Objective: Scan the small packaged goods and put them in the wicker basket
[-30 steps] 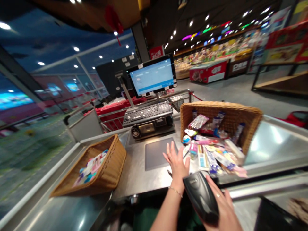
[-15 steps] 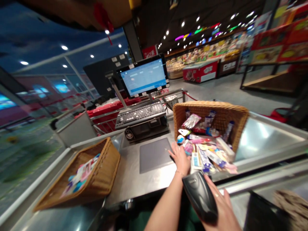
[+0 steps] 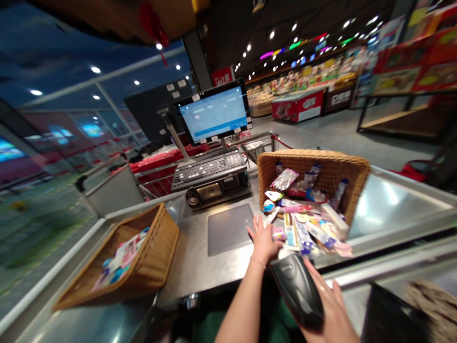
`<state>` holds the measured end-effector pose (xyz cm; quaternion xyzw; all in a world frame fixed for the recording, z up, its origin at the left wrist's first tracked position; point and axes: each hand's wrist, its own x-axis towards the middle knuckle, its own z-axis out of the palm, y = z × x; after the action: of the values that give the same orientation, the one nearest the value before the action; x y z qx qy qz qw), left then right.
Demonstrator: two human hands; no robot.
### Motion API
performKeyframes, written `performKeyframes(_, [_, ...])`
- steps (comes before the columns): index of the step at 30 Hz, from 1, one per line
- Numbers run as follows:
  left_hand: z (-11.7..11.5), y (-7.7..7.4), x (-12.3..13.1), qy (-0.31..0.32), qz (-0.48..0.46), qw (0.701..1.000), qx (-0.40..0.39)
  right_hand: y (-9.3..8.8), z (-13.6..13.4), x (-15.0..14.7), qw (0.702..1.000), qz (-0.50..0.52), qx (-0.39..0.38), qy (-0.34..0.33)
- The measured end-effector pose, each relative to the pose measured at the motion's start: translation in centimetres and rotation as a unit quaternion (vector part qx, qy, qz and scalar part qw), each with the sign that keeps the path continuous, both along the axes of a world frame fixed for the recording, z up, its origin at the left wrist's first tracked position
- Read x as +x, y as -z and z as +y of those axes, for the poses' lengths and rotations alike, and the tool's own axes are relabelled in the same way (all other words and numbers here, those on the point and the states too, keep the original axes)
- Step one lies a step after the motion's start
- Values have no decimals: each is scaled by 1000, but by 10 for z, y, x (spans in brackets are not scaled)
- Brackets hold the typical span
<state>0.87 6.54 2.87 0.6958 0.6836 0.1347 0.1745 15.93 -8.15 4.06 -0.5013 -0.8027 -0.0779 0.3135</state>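
My left hand (image 3: 263,245) is low over the steel counter, just in front of the tipped wicker basket. Its thumb and index finger close around a small pink packet (image 3: 278,233), while the other fingers stay spread. A white tube (image 3: 272,216) lies just beyond its fingertips. In my right hand (image 3: 330,305) is a black handheld barcode scanner (image 3: 298,290), its head turned toward the left hand. Slim packets and tubes (image 3: 303,233) spill from the right wicker basket (image 3: 314,155) onto the counter beside the left hand.
At the left, another tilted wicker basket (image 3: 157,257) holds several colourful packages (image 3: 123,257). A grey flat panel (image 3: 228,231) is set in the counter, below a keyboard (image 3: 209,169) and a lit monitor (image 3: 216,114). A black object (image 3: 389,314) sits at lower right.
My left hand has drawn back toward me and slightly left, the pink packet moving with it. The white tube now shows beyond its fingers. My right hand and the scanner have hardly moved.
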Motion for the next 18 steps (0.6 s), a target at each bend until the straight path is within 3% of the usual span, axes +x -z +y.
performKeyframes(3, [-6,-5,-9,0,1,999,-41,-1,0,-2,1000,-2,5,-3])
performKeyframes(7, [-15,-4,-14,-25,14,1000,7,-4,0,-7,1000,6,11,-22])
performKeyframes(13, [-27,2,-22,-36,-31,999,-7,-4,-4,-13,998,52,-25,-3])
performKeyframes(15, [-30,5,-22,-42,-42,998,11,-4,-6,-15,998,39,-20,-32])
performKeyframes(18, [-32,9,-22,-87,-57,992,67,-5,-8,-21,996,75,-45,7])
